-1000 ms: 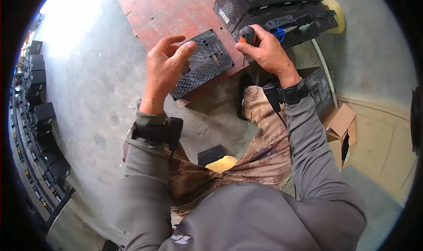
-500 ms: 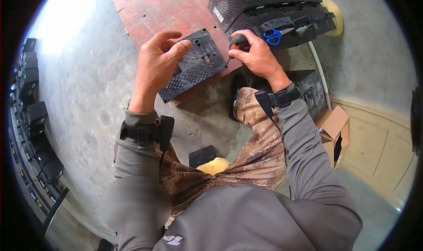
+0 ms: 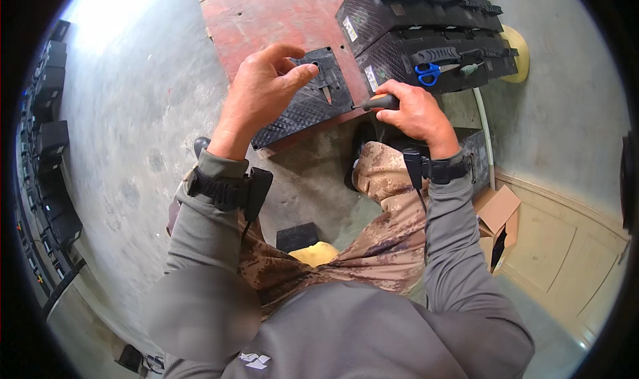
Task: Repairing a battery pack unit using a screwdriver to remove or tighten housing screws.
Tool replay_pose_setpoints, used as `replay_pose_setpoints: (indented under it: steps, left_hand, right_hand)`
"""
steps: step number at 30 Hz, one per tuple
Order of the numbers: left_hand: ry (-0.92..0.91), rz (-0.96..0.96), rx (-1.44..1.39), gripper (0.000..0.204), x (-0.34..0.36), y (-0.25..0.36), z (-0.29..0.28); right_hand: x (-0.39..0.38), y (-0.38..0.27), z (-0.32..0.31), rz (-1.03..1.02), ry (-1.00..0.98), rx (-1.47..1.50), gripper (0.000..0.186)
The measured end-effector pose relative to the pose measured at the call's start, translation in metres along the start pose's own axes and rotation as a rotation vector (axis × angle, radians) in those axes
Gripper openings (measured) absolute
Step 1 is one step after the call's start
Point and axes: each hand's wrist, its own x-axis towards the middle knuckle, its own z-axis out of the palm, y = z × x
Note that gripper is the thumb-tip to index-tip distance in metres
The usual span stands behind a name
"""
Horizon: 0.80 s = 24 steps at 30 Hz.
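Observation:
A black textured plate [image 3: 296, 119] lies on the red board [image 3: 259, 12], with corner holes and a slim pale piece [image 3: 327, 94] near its upper right. My left hand [image 3: 266, 92] is over the plate's left part, fingers curved and apart; whether it touches the plate is unclear. My right hand [image 3: 416, 112] grips a black-and-orange screwdriver [image 3: 383, 102], tilted almost flat, its front end at the plate's right corner.
Stacked black cases [image 3: 413, 39] stand at right, with blue scissors [image 3: 428, 74] and a green-handled tool [image 3: 470, 68]. A white hose [image 3: 483, 132] runs downward beside an open cardboard box [image 3: 496, 212]. Rows of black boxes [image 3: 53, 146] line the left. A yellow pad [image 3: 313, 254] lies between my legs.
My right hand has moved lower, and the screwdriver has gone from upright to nearly flat. My left hand has shifted slightly, still with curved fingers. The head view has moved a little.

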Motion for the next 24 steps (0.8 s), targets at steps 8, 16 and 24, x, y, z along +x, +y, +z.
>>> replay_pose_setpoints:
  steps: [8, 16, 24]
  left_hand:
    - [-0.005, 0.025, 0.071, 0.036, 0.000, -0.001, -0.002]
    - [0.008, 0.026, 0.083, 0.036, -0.003, 0.000, -0.005]
    - [0.009, 0.053, 0.111, 0.036, -0.003, -0.003, -0.001]
  right_hand:
    - [0.003, -0.006, -0.002, 0.057, -0.018, -0.077, 0.042]
    - [0.005, -0.028, 0.000, 0.065, -0.059, -0.183, 0.043]
    - [0.008, -0.020, 0.012, 0.018, -0.007, -0.284, 0.038]
